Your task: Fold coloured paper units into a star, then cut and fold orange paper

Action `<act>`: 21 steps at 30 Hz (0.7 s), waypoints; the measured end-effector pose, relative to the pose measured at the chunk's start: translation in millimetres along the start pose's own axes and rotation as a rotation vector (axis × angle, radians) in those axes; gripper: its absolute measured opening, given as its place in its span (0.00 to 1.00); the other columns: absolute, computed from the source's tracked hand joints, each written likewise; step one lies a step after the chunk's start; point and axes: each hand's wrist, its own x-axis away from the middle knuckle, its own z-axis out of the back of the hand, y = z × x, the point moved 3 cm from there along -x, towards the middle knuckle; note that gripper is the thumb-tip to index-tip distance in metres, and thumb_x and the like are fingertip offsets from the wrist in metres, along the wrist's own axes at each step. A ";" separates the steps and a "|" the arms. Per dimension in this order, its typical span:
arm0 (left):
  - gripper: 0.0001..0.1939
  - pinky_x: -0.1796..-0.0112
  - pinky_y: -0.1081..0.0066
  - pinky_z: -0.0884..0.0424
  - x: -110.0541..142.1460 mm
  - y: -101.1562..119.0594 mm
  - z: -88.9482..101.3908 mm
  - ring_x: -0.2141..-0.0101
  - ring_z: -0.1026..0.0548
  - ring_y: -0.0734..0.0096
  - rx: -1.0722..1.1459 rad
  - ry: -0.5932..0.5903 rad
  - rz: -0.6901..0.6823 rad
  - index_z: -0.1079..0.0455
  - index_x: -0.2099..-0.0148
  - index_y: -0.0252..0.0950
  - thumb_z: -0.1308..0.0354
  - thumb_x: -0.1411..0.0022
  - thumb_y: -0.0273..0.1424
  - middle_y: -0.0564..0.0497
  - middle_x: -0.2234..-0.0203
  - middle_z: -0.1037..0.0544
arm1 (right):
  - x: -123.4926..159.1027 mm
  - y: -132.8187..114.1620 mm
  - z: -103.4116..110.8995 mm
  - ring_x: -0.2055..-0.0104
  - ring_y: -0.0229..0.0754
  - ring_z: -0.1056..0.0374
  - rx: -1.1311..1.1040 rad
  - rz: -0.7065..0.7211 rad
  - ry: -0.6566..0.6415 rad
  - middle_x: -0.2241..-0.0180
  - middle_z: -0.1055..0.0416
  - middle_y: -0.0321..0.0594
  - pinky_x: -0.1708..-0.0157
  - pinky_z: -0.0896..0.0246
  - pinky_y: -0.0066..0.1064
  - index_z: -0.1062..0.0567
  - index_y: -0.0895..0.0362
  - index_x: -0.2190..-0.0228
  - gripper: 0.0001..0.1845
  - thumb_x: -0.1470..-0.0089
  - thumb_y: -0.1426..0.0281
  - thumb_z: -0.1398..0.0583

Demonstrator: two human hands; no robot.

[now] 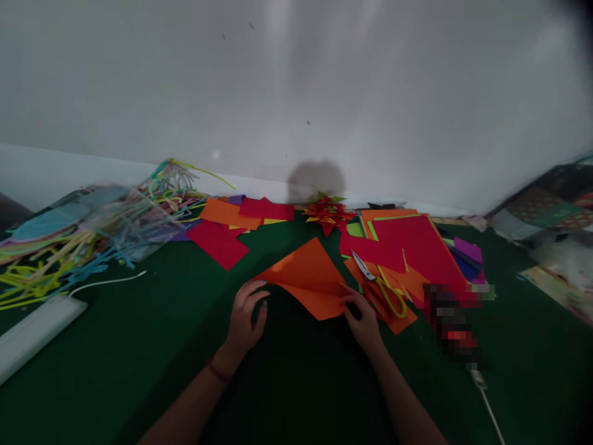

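Observation:
A square of orange paper point(309, 272) with a crease across it lies in front of me, its near part raised along the fold. My right hand point(364, 321) pinches the paper's right corner between thumb and fingers. At the left corner is my left hand point(248, 312), its bent fingers touching the paper and its thumb apart from them. Just right of the paper, scissors point(391, 296) with yellow handles rest on orange sheets point(399, 324). Beyond it stands a spiky cluster of folded red, orange and green paper point(328, 213).
Red and orange sheets point(220, 244) lie back left, and a larger red stack point(412, 241) back right. Colourful strips point(157, 204) spread at far left, near a white power strip point(41, 327). A pixelated object with a cord point(456, 327) lies right. Plastic bags point(556, 222) sit far right.

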 end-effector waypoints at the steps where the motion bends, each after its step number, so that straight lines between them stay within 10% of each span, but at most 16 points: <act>1: 0.11 0.50 0.50 0.40 1.2 0.6 0.8 0.50 0.35 0.59 0.004 0.003 -0.003 0.37 0.55 0.37 0.55 0.40 0.25 0.43 0.54 0.33 | 0.1 -0.2 -0.2 0.50 0.49 0.38 0.007 0.011 0.001 0.51 0.35 0.47 0.53 0.44 0.45 0.31 0.55 0.72 0.04 0.51 0.74 0.46; 6: 0.12 0.46 0.46 0.51 -12.3 6.8 3.4 0.52 0.33 0.61 -0.068 0.052 -0.004 0.35 0.57 0.37 0.59 0.37 0.28 0.45 0.56 0.30 | 0.1 -3.8 -1.9 0.50 0.49 0.38 0.057 0.090 -0.012 0.53 0.32 0.45 0.49 0.49 0.48 0.33 0.54 0.73 0.04 0.52 0.75 0.46; 11: 0.17 0.50 0.64 0.37 -34.5 18.4 -37.5 0.48 0.36 0.67 -0.042 -0.458 0.047 0.41 0.46 0.41 0.60 0.35 0.33 0.49 0.49 0.33 | 0.3 -5.8 -3.7 0.48 0.47 0.40 0.097 0.125 -0.054 0.53 0.32 0.44 0.46 0.55 0.50 0.34 0.54 0.73 0.03 0.51 0.74 0.46; 21: 0.27 0.44 0.52 0.54 -12.2 16.0 -92.9 0.39 0.57 0.58 -0.393 -0.615 -0.075 0.58 0.37 0.46 0.62 0.36 0.42 0.51 0.37 0.56 | 4.6 -8.1 -10.4 0.47 0.44 0.39 0.357 0.213 -0.065 0.53 0.31 0.42 0.43 0.65 0.53 0.32 0.54 0.63 0.14 0.50 0.78 0.51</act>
